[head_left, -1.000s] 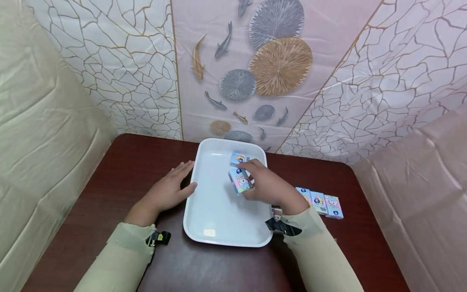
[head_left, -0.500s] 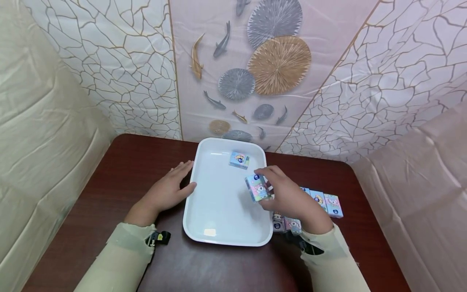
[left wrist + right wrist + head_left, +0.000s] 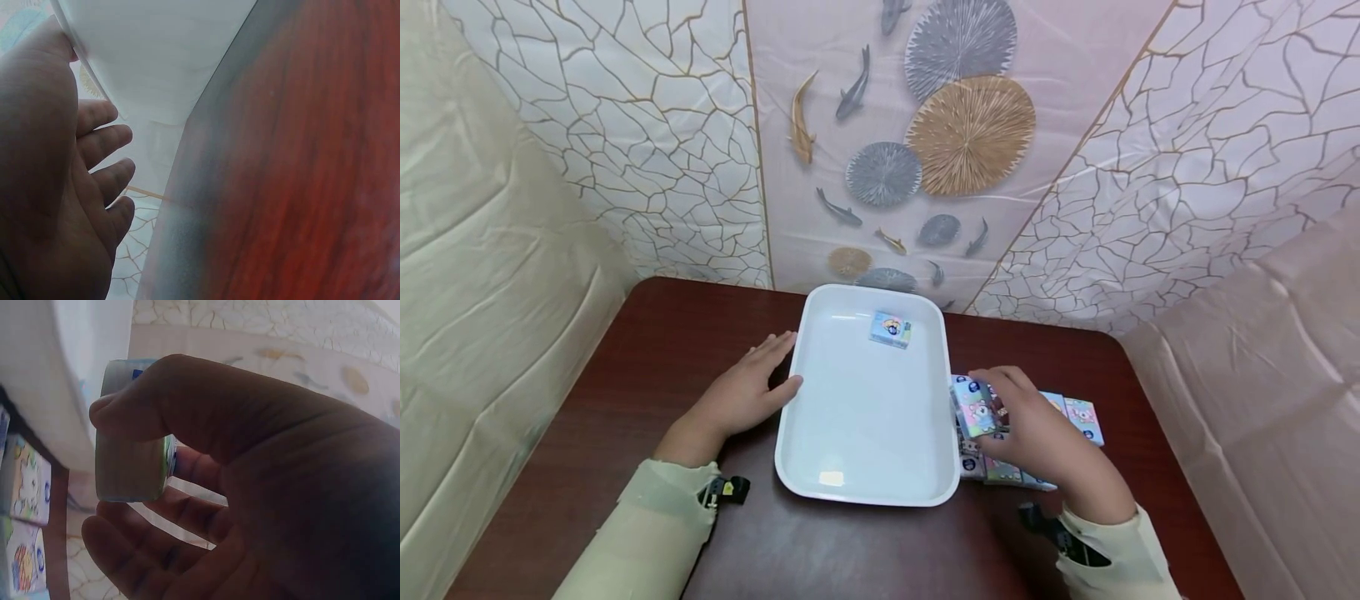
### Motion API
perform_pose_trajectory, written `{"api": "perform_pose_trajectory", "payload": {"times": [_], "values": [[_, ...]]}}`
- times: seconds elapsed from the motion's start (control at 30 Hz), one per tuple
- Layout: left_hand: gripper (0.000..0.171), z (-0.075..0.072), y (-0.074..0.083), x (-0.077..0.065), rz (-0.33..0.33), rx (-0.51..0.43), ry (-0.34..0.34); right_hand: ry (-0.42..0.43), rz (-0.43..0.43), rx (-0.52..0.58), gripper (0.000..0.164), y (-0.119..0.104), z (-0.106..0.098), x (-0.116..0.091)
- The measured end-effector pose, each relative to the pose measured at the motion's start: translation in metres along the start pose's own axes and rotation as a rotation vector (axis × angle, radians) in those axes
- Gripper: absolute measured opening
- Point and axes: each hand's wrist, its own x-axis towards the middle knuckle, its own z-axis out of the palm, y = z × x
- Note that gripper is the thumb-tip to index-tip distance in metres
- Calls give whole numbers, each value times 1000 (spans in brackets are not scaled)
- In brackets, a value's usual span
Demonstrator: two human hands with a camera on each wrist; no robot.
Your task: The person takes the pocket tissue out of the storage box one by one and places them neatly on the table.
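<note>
My right hand (image 3: 1030, 425) pinches a small pastel box with a cartoon bear (image 3: 976, 410) between thumb and fingers, just past the right rim of the white tray (image 3: 865, 417). In the right wrist view the thumb presses one side of that box (image 3: 131, 456). Beneath the hand, several similar small boxes (image 3: 1002, 469) lie on the table, partly hidden by it. One blue box (image 3: 891, 330) lies inside the tray near its far right corner. My left hand (image 3: 737, 400) rests against the tray's left rim, its fingers extended; the left wrist view shows the fingers (image 3: 103, 147) beside the tray wall.
The tray stands on a dark red-brown table (image 3: 625, 400). More small boxes (image 3: 1083, 421) lie at the right of the group. A patterned cloth backdrop (image 3: 880, 167) rises behind the table, with beige fabric (image 3: 497, 275) at the left side.
My right hand has carried the bear box from above the tray to the right, over the other boxes. The blue box in the tray is left uncovered. My left hand stays in place.
</note>
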Motion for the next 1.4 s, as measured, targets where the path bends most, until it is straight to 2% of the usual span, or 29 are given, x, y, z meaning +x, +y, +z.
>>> {"api": "perform_pose_trajectory", "payload": {"times": [0.37, 0.6, 0.87, 1.07, 1.4], "values": [[82, 1, -1, 0, 11, -3, 8, -7, 84, -34, 92, 23, 2, -20], [82, 1, -1, 0, 11, -3, 8, -26, 141, -13, 91, 34, 6, -30], [80, 1, 1, -1, 12, -4, 13, -11, 126, -47, 92, 49, 11, -43], [81, 1, 2, -2, 14, 0, 9, -37, 190, -34, 93, 59, 14, -54], [81, 1, 1, -1, 19, -1, 9, -14, 241, -11, 91, 74, 21, -74]]}}
